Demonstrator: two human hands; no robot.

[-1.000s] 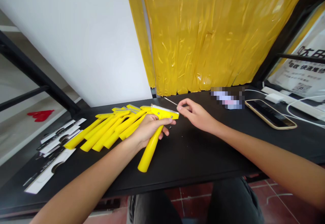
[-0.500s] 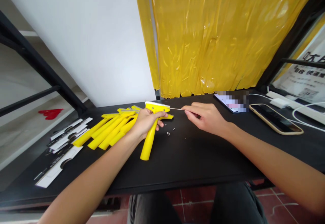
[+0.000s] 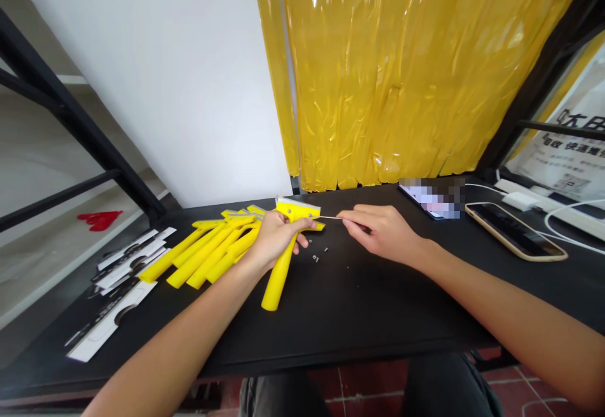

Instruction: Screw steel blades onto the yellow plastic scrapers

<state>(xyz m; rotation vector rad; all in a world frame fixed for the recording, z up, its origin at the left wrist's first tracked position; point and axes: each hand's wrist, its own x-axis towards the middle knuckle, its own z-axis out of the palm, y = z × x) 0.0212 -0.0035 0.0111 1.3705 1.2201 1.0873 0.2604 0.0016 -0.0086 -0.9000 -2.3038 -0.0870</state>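
One yellow scraper (image 3: pixel 278 275), mid-frame, fills the left hand (image 3: pixel 278 235); right hand (image 3: pixel 375 229) pinches thin rod (image 3: pixel 331 218), now closer to right screw (image 3: pixel 311 215), apparently engaging.

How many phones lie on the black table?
2: the lit phone near the yellow curtain, and the dark-screened phone to its right, nearer the camera.

Way through from here: open black tabletop (image 3: pixel 373 316), near side of the right hand's (image 3: pixel 380 231) fingers. Thin rod (image 3: pixel 329 217) bars the gap to the left hand's (image 3: pixel 273 234) fingers. Bunched yellow scrapers (image 3: pixel 203 257) block left of those; loose metal bits (image 3: pixel 315 258) just right. Yellow curtain (image 3: pixel 368 127) walls off beyond both.
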